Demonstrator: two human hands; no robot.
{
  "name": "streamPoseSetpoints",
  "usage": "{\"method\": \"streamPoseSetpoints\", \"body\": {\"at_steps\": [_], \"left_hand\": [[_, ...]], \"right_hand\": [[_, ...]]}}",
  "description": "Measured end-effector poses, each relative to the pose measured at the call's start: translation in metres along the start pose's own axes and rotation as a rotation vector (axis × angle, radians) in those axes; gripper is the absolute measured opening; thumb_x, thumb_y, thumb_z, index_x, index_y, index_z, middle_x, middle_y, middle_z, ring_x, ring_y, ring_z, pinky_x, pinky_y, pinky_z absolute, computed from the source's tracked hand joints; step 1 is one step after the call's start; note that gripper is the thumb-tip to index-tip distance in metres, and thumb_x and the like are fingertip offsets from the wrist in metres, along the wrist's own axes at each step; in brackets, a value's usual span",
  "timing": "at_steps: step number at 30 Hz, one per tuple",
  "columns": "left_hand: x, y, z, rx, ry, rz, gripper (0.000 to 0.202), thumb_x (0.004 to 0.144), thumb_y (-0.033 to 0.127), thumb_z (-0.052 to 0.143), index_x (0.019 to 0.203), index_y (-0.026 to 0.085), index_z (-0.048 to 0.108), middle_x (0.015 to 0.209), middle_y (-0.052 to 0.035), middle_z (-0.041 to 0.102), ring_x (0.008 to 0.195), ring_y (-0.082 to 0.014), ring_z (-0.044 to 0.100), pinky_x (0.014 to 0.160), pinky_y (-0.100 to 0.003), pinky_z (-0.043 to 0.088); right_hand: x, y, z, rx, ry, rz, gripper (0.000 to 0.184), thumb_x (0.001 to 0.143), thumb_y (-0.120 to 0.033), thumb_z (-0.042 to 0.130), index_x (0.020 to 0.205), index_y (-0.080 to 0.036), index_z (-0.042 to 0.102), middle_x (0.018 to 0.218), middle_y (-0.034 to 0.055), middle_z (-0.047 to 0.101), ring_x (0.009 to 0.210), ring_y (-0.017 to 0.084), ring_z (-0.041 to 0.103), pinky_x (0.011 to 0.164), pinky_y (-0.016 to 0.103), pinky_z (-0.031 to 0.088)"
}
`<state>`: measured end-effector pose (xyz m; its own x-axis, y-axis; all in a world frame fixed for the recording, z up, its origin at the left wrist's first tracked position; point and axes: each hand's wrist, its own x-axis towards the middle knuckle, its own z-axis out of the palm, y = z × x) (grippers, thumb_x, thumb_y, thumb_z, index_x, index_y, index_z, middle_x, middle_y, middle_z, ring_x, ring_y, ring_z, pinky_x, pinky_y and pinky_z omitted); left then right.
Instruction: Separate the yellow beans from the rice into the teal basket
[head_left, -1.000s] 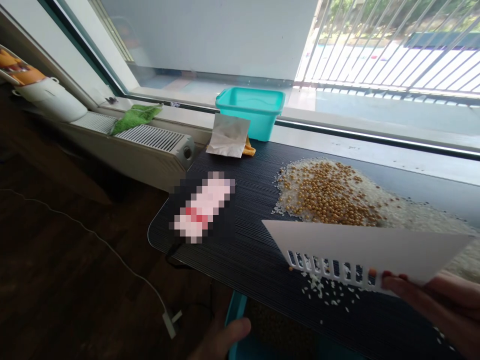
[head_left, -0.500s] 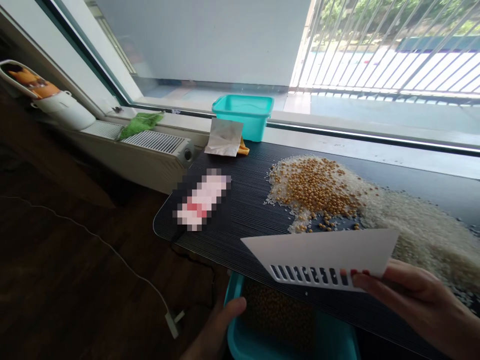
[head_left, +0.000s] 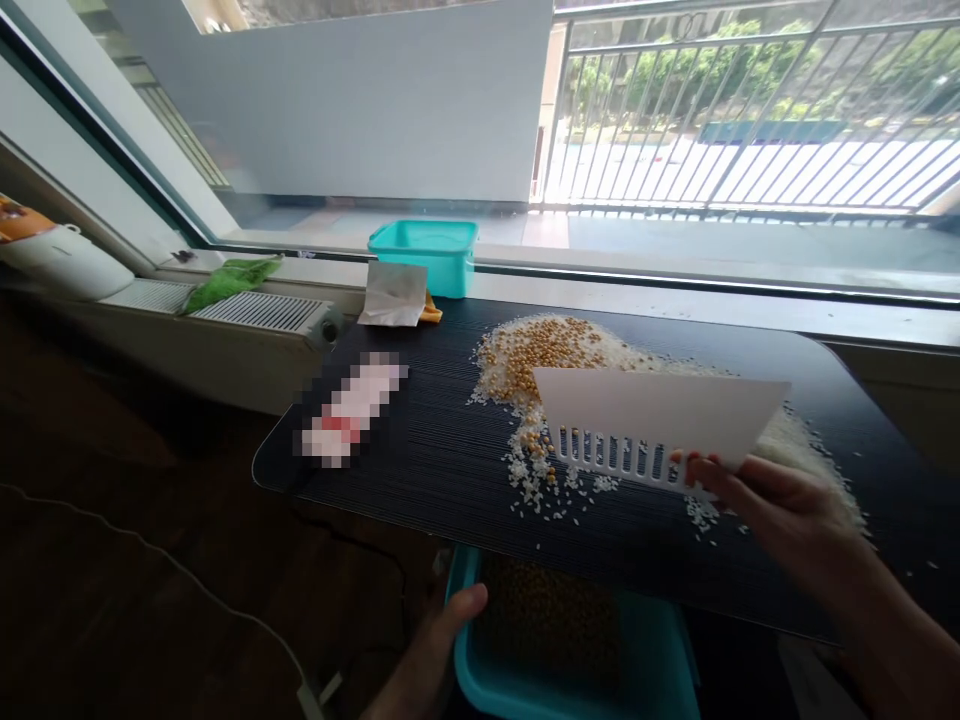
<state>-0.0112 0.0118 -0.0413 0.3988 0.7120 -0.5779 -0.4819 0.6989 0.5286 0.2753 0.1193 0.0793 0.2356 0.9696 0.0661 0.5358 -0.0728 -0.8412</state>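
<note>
My right hand [head_left: 772, 505] is closed on a white slotted scoop [head_left: 660, 405], a flat-sided plate with a row of slots along its lower edge. It is held above the dark table, partly hiding a heap of white rice [head_left: 806, 450] mixed with yellow soybeans [head_left: 540, 345]. Below the table's front edge, my left hand [head_left: 442, 635] grips the left rim of a teal plastic bin [head_left: 480, 670], thumb over the rim. Soybeans [head_left: 551, 620] lie in this bin, dim in shadow. The fingers of my left hand are hidden behind the bin wall.
On the dark table [head_left: 427, 450] lies a blurred pink-white item [head_left: 356, 405]. A second teal bin [head_left: 450, 265] and a beige paper packet [head_left: 394, 295] stand near the window. Left are a radiator [head_left: 255, 310] with a green cloth [head_left: 232, 280] and a white cord [head_left: 172, 570].
My right hand has moved the scoop away from the front edge, over the heap. Some rice and beans now lie spread nearer the front. My left hand still holds the bin; the view has shifted right.
</note>
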Motion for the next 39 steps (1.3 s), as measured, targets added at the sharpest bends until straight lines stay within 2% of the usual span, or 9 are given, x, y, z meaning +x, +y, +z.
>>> {"method": "streamPoseSetpoints", "body": {"at_steps": [3, 7, 12, 17, 19, 21, 24, 28, 39], "left_hand": [[0.004, -0.003, 0.002, -0.004, 0.029, -0.012, 0.056, 0.08, 0.042, 0.05, 0.131, 0.021, 0.043, 0.122, -0.0072, 0.057, 0.129, -0.0285, 0.032, 0.108, -0.047, 0.016], [0.005, -0.006, -0.002, -0.008, 0.05, 0.015, 0.054, 0.08, 0.041, 0.05, 0.131, 0.022, 0.044, 0.122, -0.007, 0.058, 0.128, -0.0283, 0.034, 0.108, -0.047, 0.018], [0.006, -0.004, 0.005, -0.037, 0.079, 0.089, 0.056, 0.081, 0.036, 0.051, 0.134, 0.019, 0.04, 0.12, -0.0088, 0.059, 0.124, -0.0279, 0.041, 0.106, -0.047, 0.022], [0.004, 0.002, 0.021, -0.06, 0.11, 0.139, 0.055, 0.08, 0.033, 0.053, 0.131, 0.014, 0.043, 0.116, -0.01, 0.062, 0.117, -0.0274, 0.049, 0.104, -0.042, 0.029], [-0.001, 0.007, 0.023, -0.079, 0.104, 0.107, 0.053, 0.08, 0.033, 0.053, 0.128, 0.012, 0.046, 0.115, -0.0095, 0.062, 0.115, -0.0263, 0.051, 0.103, -0.038, 0.032], [-0.008, 0.013, 0.022, -0.088, 0.109, 0.075, 0.053, 0.08, 0.035, 0.053, 0.126, 0.01, 0.048, 0.114, -0.0095, 0.063, 0.113, -0.0258, 0.052, 0.102, -0.037, 0.034], [-0.019, 0.023, 0.016, -0.05, 0.151, 0.105, 0.055, 0.078, 0.036, 0.055, 0.126, 0.011, 0.047, 0.112, -0.0097, 0.064, 0.11, -0.0254, 0.054, 0.099, -0.035, 0.036], [-0.028, 0.03, 0.011, -0.014, 0.146, 0.133, 0.057, 0.077, 0.038, 0.055, 0.126, 0.011, 0.046, 0.112, -0.011, 0.063, 0.108, -0.0263, 0.056, 0.094, -0.035, 0.04], [-0.012, 0.022, 0.007, 0.023, 0.015, 0.102, 0.063, 0.076, 0.047, 0.052, 0.13, 0.016, 0.041, 0.118, -0.0114, 0.059, 0.111, -0.0269, 0.053, 0.09, -0.037, 0.041]], "right_hand": [[0.0, 0.006, 0.002, 0.134, -0.146, 0.027, 0.045, 0.051, -0.065, 0.067, 0.055, -0.021, 0.069, 0.064, 0.0067, 0.068, 0.06, 0.02, 0.061, 0.056, 0.028, 0.05], [-0.001, 0.011, 0.003, 0.181, -0.207, -0.022, 0.042, 0.055, -0.063, 0.066, 0.055, -0.021, 0.067, 0.063, 0.004, 0.067, 0.06, 0.018, 0.06, 0.055, 0.027, 0.048], [-0.002, 0.013, 0.011, 0.224, -0.189, -0.071, 0.042, 0.057, -0.063, 0.064, 0.055, -0.021, 0.065, 0.061, 0.003, 0.065, 0.059, 0.017, 0.058, 0.052, 0.026, 0.045], [-0.009, 0.015, 0.016, 0.227, -0.209, -0.089, 0.039, 0.064, -0.058, 0.063, 0.058, -0.019, 0.065, 0.063, 0.0026, 0.063, 0.056, 0.013, 0.053, 0.049, 0.023, 0.04], [-0.013, 0.016, 0.015, 0.233, -0.185, -0.088, 0.038, 0.065, -0.057, 0.062, 0.061, -0.019, 0.066, 0.06, 0.0019, 0.061, 0.052, 0.012, 0.049, 0.047, 0.023, 0.038], [-0.017, 0.017, 0.014, 0.263, -0.134, -0.092, 0.038, 0.067, -0.056, 0.062, 0.064, -0.019, 0.067, 0.06, 0.0015, 0.059, 0.051, 0.011, 0.047, 0.046, 0.022, 0.037], [-0.02, 0.018, 0.016, 0.306, -0.075, -0.106, 0.038, 0.067, -0.056, 0.061, 0.068, -0.018, 0.068, 0.06, 0.0015, 0.059, 0.051, 0.01, 0.045, 0.045, 0.022, 0.035], [-0.025, 0.018, 0.02, 0.318, -0.074, -0.139, 0.039, 0.067, -0.056, 0.061, 0.065, -0.017, 0.067, 0.063, 0.0023, 0.06, 0.052, 0.01, 0.045, 0.046, 0.023, 0.034], [-0.032, 0.014, 0.018, 0.302, -0.095, -0.157, 0.046, 0.064, -0.059, 0.06, 0.069, -0.014, 0.068, 0.061, 0.0032, 0.06, 0.049, 0.01, 0.042, 0.045, 0.024, 0.033]]}}
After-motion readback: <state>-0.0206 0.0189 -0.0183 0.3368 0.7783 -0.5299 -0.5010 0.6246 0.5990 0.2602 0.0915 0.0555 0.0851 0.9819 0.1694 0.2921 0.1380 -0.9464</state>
